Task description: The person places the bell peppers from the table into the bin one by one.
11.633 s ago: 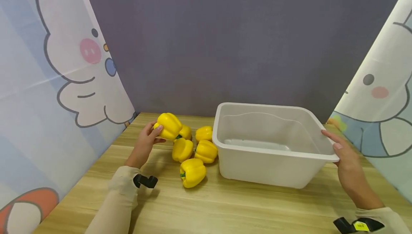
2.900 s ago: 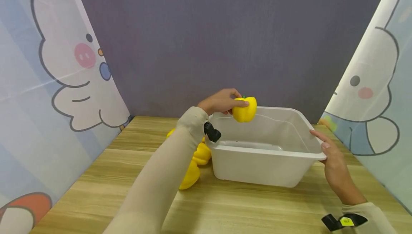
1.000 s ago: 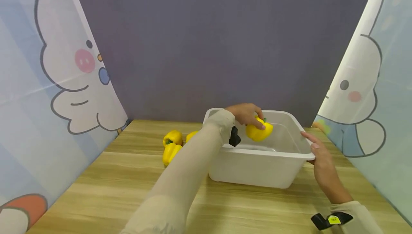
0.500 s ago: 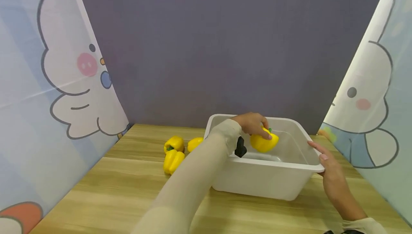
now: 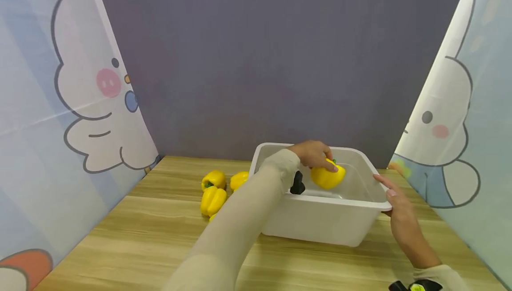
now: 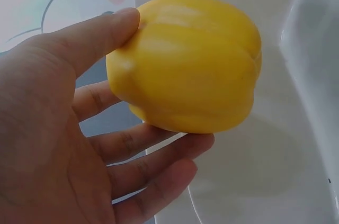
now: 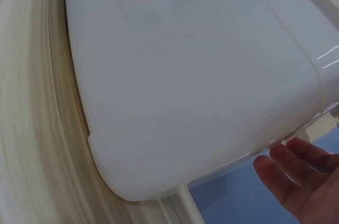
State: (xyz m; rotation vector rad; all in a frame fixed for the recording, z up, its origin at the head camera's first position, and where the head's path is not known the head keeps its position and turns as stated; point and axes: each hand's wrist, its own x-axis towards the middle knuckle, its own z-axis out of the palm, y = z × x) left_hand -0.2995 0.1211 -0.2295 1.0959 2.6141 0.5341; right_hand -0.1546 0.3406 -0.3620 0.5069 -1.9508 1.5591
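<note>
A yellow bell pepper (image 5: 329,178) with a green stem is in my left hand (image 5: 314,153), inside the upper part of the white plastic tub (image 5: 316,222). In the left wrist view, the thumb presses one side of the pepper (image 6: 190,70), with fingers behind and beneath it. The pepper hangs above the tub's floor. My right hand (image 5: 406,220) holds the tub's right rim, thumb on top and other fingers below. The right wrist view has those fingertips (image 7: 275,173) at the rim's underside, beside the tub wall (image 7: 185,86).
Several more yellow bell peppers (image 5: 213,200) lie on the wooden table (image 5: 140,237) left of the tub, some partly hidden behind my left sleeve (image 5: 236,220). A dark grey panel (image 5: 260,60) stands behind, with printed cartoon cloths on both sides.
Earlier the left hand gripped the pepper at the table's left, then carried it right and lowered it into the tub. Over the last half second it barely moves. The right hand keeps holding the rim.
</note>
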